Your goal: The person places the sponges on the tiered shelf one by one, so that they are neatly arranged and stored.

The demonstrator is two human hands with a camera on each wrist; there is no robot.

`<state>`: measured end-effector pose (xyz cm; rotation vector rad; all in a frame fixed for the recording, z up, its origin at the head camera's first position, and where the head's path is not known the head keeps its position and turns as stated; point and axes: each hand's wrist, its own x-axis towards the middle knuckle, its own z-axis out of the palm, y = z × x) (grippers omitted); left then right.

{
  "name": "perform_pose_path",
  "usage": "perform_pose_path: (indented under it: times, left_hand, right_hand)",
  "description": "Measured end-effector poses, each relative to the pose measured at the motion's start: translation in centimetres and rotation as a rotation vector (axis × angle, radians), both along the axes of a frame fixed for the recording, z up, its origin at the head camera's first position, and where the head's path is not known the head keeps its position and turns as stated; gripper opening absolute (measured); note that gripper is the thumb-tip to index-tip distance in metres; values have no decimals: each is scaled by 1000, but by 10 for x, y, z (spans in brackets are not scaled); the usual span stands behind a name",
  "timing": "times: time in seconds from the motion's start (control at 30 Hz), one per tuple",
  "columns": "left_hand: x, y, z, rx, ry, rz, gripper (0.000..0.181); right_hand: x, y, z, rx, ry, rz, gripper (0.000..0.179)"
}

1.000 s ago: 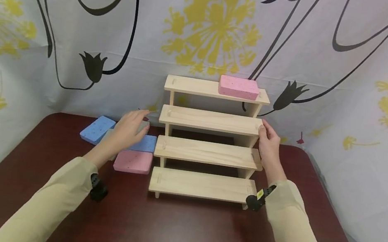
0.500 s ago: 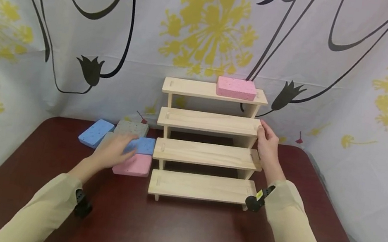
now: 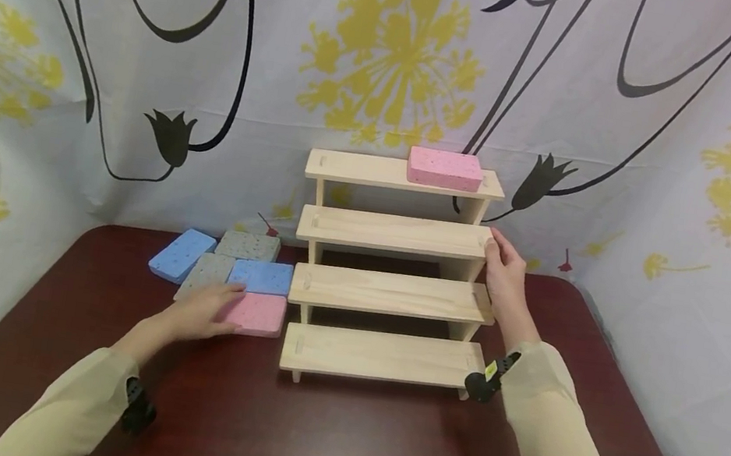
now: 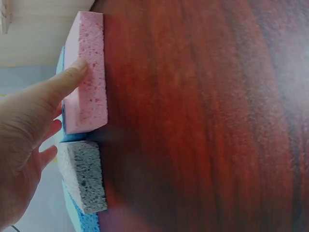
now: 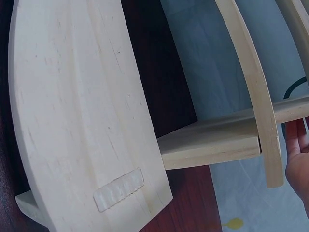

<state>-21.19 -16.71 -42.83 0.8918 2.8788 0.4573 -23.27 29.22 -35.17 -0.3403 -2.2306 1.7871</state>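
Beside the stand in the head view, my left hand (image 3: 200, 314) grips a pink sponge (image 3: 259, 314) lying on the table, thumb at the near edge and fingers at the far one. The left wrist view has the thumb (image 4: 72, 75) pressed on the sponge's porous side. My right hand (image 3: 506, 281) holds the right end of a step of the tiered wooden shelf (image 3: 400, 233), second from the top. In the right wrist view only part of that hand (image 5: 298, 162) shows, at the right edge. Another pink sponge (image 3: 445, 169) sits on the top step's right half.
Behind the gripped sponge lie a blue sponge (image 3: 261, 276), a grey sponge (image 3: 206, 271), a second grey sponge (image 3: 249, 246) and, farther left, another blue sponge (image 3: 182, 256). The dark red table (image 3: 375, 450) meets a flower-patterned cloth (image 3: 390, 66) at its back edge.
My left hand has come down and nearer, from above the grey and blue sponges to the near pink one, and now grips it. My right hand has stayed on the shelf.
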Motion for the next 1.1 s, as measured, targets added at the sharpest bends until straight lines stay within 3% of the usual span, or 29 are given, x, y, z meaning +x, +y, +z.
perform_pose_path:
  times: [0.4,0.73,1.1]
  left_hand:
    - [3,-1,0,-9,58,-8,58]
    - [1,2,6,-9,-30,30,59]
    - [-11,11,9,-66,-91,65,68]
  right_hand:
    - [1,0,-2,-1,-2,5,52]
    - [1,-1,-1,10,-10,6,51]
    - [2,0,0,-17,0,14,51]
